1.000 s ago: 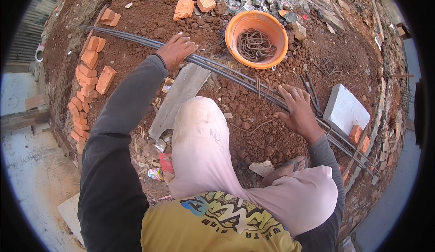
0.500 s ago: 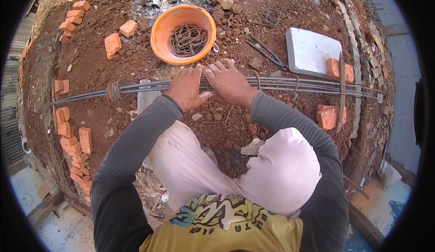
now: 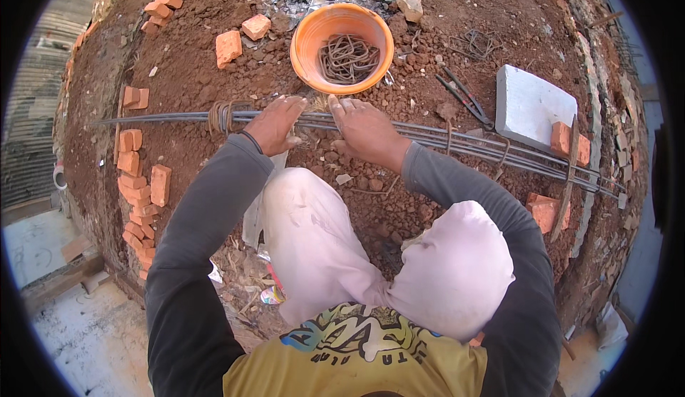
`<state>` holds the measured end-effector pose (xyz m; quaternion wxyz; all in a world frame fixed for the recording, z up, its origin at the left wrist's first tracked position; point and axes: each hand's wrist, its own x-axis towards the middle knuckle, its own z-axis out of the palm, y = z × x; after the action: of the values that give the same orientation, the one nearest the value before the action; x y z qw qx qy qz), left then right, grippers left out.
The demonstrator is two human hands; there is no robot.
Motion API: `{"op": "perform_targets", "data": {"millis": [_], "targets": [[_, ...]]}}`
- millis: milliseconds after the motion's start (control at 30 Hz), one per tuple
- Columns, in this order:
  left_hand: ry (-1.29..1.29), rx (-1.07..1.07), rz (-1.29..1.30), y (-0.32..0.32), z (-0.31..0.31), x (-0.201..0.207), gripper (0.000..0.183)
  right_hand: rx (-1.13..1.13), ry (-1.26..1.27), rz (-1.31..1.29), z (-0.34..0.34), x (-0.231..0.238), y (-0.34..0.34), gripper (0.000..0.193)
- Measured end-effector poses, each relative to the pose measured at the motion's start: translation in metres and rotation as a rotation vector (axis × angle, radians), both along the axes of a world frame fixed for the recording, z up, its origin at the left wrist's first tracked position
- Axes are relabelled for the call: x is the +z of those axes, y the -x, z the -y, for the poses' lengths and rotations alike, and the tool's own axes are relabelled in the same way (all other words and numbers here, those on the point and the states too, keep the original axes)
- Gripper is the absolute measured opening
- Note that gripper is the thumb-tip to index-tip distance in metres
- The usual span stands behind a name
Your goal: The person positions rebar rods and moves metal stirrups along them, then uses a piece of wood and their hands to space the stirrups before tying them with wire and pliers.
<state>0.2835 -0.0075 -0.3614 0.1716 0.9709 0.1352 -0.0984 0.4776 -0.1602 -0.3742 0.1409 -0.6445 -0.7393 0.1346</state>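
A long bundle of thin steel bars (image 3: 442, 135) lies across the ground in front of me. My left hand (image 3: 277, 126) is closed over it, fingers on the far side and thumb on the near side. Just to its right, with a small gap between, my right hand (image 3: 367, 133) grips the same bars. Left of my left hand, a cluster of bent steel rings (image 3: 222, 117) is threaded round the bundle. Single rings (image 3: 504, 156) sit farther right along it. The undersides of both hands are hidden.
Beyond my hands stands an orange bucket (image 3: 300, 58) holding bent steel rings. Pincers (image 3: 467, 99) and a white block (image 3: 535, 103) lie to the right. A wooden stick (image 3: 569, 176) crosses the bars near bricks (image 3: 546, 213). More bricks (image 3: 133, 189) line the left.
My view has swung, so the scene sits farther right. Along the bars both hands have slid left, now below the bucket, and a gap has opened between them.
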Motion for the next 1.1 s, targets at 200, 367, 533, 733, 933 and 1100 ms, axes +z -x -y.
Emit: {"op": "perform_targets", "data": {"millis": [200, 367, 533, 733, 933, 1100], "targets": [[0.016, 0.072, -0.069, 0.044, -0.038, -0.001, 0.085, 0.130, -0.027, -0.003, -0.033, -0.011, 0.018, 0.084], [-0.119, 0.166, 0.041, 0.055, -0.030, 0.030, 0.087, 0.161, -0.091, -0.025, -0.048, 0.042, -0.031, 0.076], [0.048, 0.499, 0.222, 0.095, 0.007, 0.093, 0.078, -0.297, -0.041, 0.087, -0.042, 0.105, -0.162, 0.065], [0.075, 0.890, 0.107, 0.201, 0.092, 0.128, 0.067, -0.593, 0.239, -0.103, 0.034, 0.157, -0.195, 0.048], [0.270, 1.134, 0.004, 0.225, 0.106, 0.128, 0.056, -0.656, 0.503, -0.400, 0.059, 0.138, -0.063, 0.040], [0.307, 1.066, -0.045, 0.165, 0.019, 0.089, 0.055, -0.567, 0.540, -0.678, -0.017, 0.096, 0.082, 0.044]]}}
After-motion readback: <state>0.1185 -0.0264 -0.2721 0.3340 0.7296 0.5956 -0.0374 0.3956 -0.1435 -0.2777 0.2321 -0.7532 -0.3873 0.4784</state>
